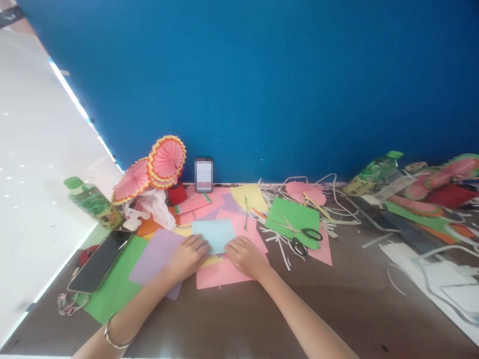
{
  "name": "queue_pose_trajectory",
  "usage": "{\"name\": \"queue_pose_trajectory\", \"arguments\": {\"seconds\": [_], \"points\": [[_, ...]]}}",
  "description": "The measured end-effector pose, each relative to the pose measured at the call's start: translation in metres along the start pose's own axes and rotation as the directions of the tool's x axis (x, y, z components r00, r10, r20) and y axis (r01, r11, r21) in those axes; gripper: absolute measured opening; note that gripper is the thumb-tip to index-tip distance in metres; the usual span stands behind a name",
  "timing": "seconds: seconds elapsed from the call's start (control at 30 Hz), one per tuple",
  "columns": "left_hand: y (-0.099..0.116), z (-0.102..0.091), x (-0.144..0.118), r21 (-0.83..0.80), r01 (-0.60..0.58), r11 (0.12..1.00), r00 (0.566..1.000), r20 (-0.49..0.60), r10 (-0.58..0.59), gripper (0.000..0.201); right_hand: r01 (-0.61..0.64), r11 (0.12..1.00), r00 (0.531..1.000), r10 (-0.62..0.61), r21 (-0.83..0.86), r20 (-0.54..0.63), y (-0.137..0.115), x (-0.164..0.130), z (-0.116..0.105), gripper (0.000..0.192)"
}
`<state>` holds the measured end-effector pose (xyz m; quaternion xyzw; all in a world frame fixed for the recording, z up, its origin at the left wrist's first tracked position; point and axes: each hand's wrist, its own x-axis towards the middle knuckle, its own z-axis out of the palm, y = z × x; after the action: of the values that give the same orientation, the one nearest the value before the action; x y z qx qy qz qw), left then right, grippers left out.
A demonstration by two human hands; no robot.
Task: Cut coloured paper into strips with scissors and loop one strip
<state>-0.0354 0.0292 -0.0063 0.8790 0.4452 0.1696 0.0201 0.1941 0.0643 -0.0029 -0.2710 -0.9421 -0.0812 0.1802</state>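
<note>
My left hand (189, 255) and my right hand (245, 255) both press down on the near edge of a light blue paper sheet (215, 233). That sheet lies on a pink sheet (224, 274) and a bit of yellow paper. A lilac sheet (157, 259) lies under my left wrist, partly over a green sheet (112, 289). Fingers of both hands are flat on the paper, and I cannot tell whether they pinch a fold.
Scissors (305, 232) rest on green paper (294, 219) to the right among white paper strips. A phone (99, 262) lies at left; another (204, 174) leans against the blue wall. Pink paper fans (166, 159), green-capped bottles (93, 202) (374, 172) and craft clutter stand around.
</note>
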Motion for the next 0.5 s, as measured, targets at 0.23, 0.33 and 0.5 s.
{"name": "queue_pose_trajectory", "arguments": {"seconds": [0.23,0.33,0.5], "points": [[-0.004,-0.009,-0.005,-0.138,0.028,0.99,0.996,0.083,-0.017,0.016,-0.047,0.986,0.999,0.048,0.158,-0.005,0.002,0.0,-0.001,0.023],[-0.004,-0.011,-0.007,-0.184,0.059,0.981,0.995,0.091,-0.043,0.017,-0.098,0.934,0.995,0.101,0.344,0.011,0.007,0.0,0.0,0.018],[-0.004,-0.013,-0.009,-0.264,0.064,0.962,0.99,0.142,-0.027,0.015,-0.164,0.837,0.984,0.174,0.522,0.031,0.011,-0.002,0.001,0.013]]}}
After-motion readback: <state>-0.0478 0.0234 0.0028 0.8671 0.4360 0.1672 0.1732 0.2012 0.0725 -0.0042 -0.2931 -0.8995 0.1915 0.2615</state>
